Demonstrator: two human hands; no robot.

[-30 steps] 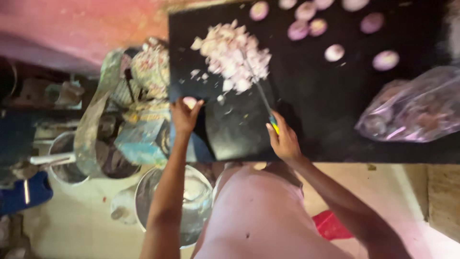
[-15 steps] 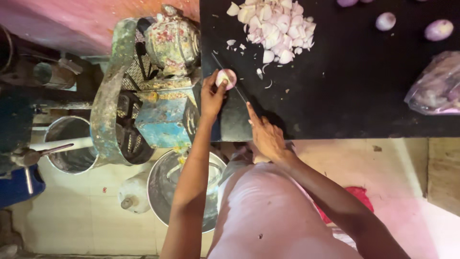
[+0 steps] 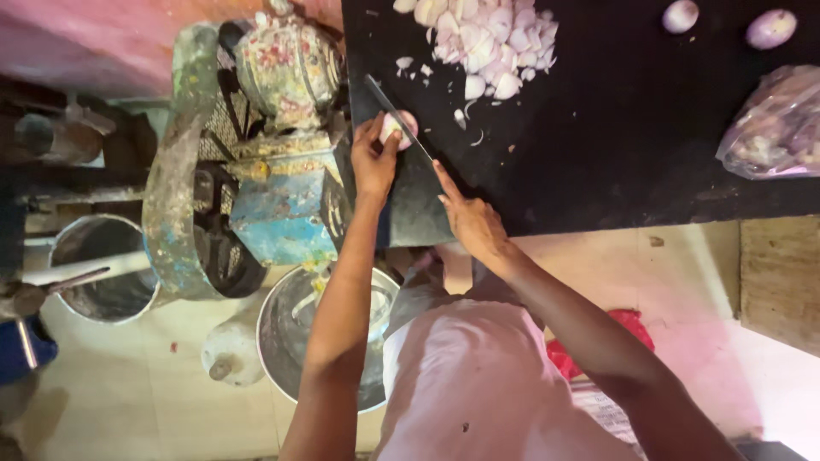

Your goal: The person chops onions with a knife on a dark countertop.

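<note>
The person's torso in a pale pink garment fills the bottom of the view, and both arms reach up to the black desk (image 3: 649,162). The right hand (image 3: 470,220) has its grip closed around the handle of a knife (image 3: 400,119), with the index finger stretched along the top of the blade. The blade lies slanted and rests on a peeled onion (image 3: 400,126) near the left edge of the desk. The left hand (image 3: 372,158) pinches this onion with the fingertips, so its grip is nearly closed on it.

Below the desk, on the floor, stand a round metal bowl (image 3: 286,341) and a metal bucket (image 3: 98,269). Left of the hands is an old blue machine with a stained motor (image 3: 286,64).

Farther on the desk lies a heap of chopped onion pieces (image 3: 487,43). 2 whole peeled onions (image 3: 770,28) lie near the far right corner, and a clear plastic bag (image 3: 773,124) sits at the right edge.
</note>
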